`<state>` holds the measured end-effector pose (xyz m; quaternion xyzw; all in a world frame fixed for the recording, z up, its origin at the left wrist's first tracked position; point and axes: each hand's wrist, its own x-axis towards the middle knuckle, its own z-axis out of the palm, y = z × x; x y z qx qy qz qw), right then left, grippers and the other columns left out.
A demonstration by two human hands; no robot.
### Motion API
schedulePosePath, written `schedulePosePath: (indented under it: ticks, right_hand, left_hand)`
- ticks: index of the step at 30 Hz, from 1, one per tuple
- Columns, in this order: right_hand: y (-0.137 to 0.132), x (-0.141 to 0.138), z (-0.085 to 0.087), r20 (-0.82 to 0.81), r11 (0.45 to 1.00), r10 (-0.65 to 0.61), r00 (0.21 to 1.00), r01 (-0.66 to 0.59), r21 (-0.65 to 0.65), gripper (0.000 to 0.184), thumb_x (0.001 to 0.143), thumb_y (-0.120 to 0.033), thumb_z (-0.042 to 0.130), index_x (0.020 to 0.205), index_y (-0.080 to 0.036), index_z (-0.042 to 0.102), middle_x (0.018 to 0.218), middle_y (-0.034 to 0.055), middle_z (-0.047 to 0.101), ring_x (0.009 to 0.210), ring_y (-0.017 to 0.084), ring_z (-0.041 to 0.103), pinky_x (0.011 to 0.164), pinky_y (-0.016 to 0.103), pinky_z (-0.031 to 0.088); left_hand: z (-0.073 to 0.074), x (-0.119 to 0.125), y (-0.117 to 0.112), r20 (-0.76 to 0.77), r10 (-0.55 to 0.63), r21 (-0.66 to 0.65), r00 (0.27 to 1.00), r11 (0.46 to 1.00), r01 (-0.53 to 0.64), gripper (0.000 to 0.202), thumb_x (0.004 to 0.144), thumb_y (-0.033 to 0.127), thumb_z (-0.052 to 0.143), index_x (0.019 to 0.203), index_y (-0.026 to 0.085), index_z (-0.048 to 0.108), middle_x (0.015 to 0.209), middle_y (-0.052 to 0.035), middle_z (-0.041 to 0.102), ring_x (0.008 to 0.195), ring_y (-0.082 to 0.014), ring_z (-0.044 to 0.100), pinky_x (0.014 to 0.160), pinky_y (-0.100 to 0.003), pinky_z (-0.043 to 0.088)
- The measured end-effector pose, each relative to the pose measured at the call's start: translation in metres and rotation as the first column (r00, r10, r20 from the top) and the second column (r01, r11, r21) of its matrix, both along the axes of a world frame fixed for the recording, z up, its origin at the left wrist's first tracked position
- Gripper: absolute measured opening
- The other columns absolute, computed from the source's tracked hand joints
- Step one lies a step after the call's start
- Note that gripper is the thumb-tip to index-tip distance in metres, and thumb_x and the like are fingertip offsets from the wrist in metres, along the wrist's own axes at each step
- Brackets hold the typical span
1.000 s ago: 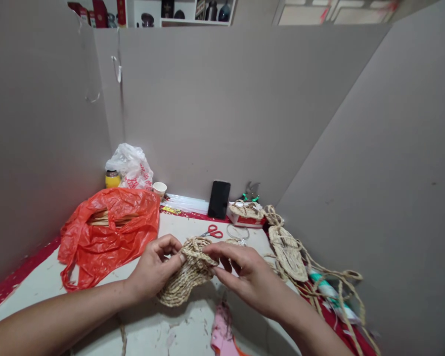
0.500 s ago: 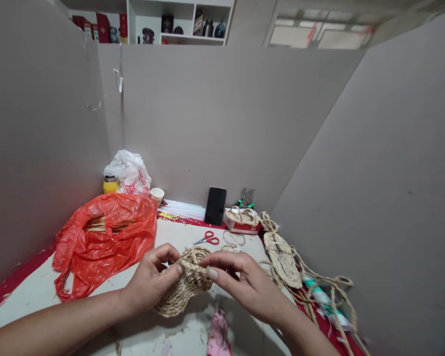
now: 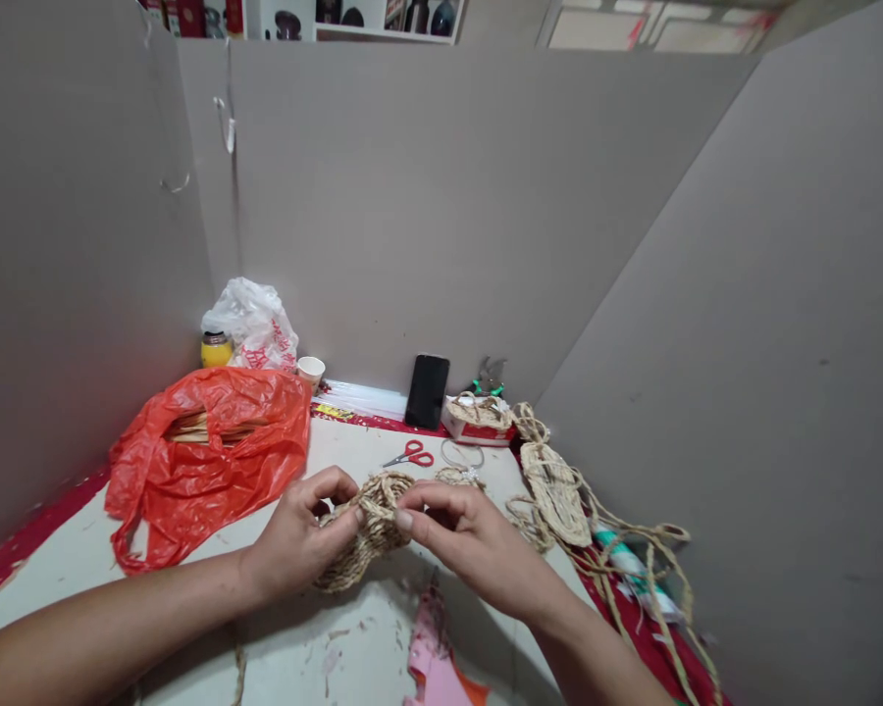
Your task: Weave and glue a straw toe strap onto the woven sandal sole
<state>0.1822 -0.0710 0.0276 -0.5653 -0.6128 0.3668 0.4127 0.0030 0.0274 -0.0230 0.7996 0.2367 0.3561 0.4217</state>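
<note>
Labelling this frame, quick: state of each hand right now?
Left hand: closed, holding the woven piece between thumb and fingers.
Right hand: closed, thumb and forefinger pinching at the same piece's right side.

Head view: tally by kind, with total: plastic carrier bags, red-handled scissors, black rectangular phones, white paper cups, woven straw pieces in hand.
Plastic carrier bags: 2 (crumpled red bag, translucent white bag with red print)
Red-handled scissors: 1
Black rectangular phone: 1
White paper cup: 1
Woven straw piece in left hand, right hand at its edge: 1
Total: 6
</note>
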Motion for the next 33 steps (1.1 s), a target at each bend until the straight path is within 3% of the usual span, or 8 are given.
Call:
schedulePosePath:
  ticks: [6, 10, 15, 27, 33]
  right_hand:
    - [0.003, 0.0, -0.005, -0.24, 0.989, -0.1, 0.966, 0.068, -0.134, 0.018, 0.077, -0.035, 0.066, 0.074, -0.017, 0.062, 0.057, -0.0068, 0.05, 0.043, 0.005, 0.034, 0.042, 0.02, 0.023]
    - [0.003, 0.007, -0.008, -0.288, 0.984, -0.093, 0.953, 0.045, -0.171, 0.023, 0.077, -0.04, 0.066, 0.077, -0.017, 0.063, 0.054, -0.0062, 0.05, 0.043, 0.006, 0.042, 0.042, 0.019, 0.024]
    - [0.001, 0.012, -0.005, -0.323, 0.973, -0.099, 0.941, 0.024, -0.228, 0.017, 0.069, -0.027, 0.072, 0.08, -0.017, 0.067, 0.053, -0.0048, 0.056, 0.044, 0.007, 0.047, 0.044, 0.019, 0.03]
    - [0.0, 0.013, 0.0, -0.379, 0.964, -0.105, 0.919, 0.001, -0.267, 0.021, 0.059, -0.024, 0.081, 0.078, -0.017, 0.072, 0.052, -0.0047, 0.061, 0.042, 0.005, 0.049, 0.043, 0.018, 0.031]
    - [0.003, 0.014, -0.006, -0.415, 0.966, -0.118, 0.902, 0.008, -0.257, 0.024, 0.058, -0.027, 0.083, 0.077, -0.016, 0.073, 0.049, -0.0047, 0.061, 0.039, 0.005, 0.048, 0.04, 0.017, 0.03]
  left_hand:
    - [0.002, 0.001, 0.0, 0.0, 0.011, 0.045, 1.0, 0.999, -0.011, 0.007, 0.081, 0.019, 0.053, 0.076, 0.016, 0.057, 0.071, 0.001, 0.056, 0.067, -0.0125, 0.053, 0.062, -0.023, 0.042]
    - [0.002, 0.002, 0.001, -0.003, 0.016, 0.056, 1.0, 0.998, -0.016, 0.007, 0.081, 0.018, 0.053, 0.076, 0.016, 0.057, 0.071, 0.001, 0.056, 0.067, -0.0124, 0.053, 0.061, -0.022, 0.043]
    - [0.0, 0.002, 0.001, 0.007, 0.009, 0.013, 1.0, 1.0, -0.009, 0.007, 0.081, 0.02, 0.055, 0.076, 0.015, 0.058, 0.072, 0.001, 0.057, 0.067, -0.0121, 0.053, 0.061, -0.022, 0.043]
    - [0.003, 0.003, -0.001, 0.041, -0.014, -0.096, 0.999, 0.995, 0.017, 0.007, 0.08, 0.022, 0.056, 0.076, 0.016, 0.057, 0.072, 0.0009, 0.055, 0.066, -0.012, 0.052, 0.06, -0.022, 0.043]
    - [0.002, 0.003, -0.001, 0.076, -0.043, -0.192, 0.996, 0.98, 0.057, 0.011, 0.08, 0.026, 0.059, 0.077, 0.015, 0.057, 0.072, 0.0007, 0.055, 0.066, -0.0118, 0.052, 0.06, -0.022, 0.042]
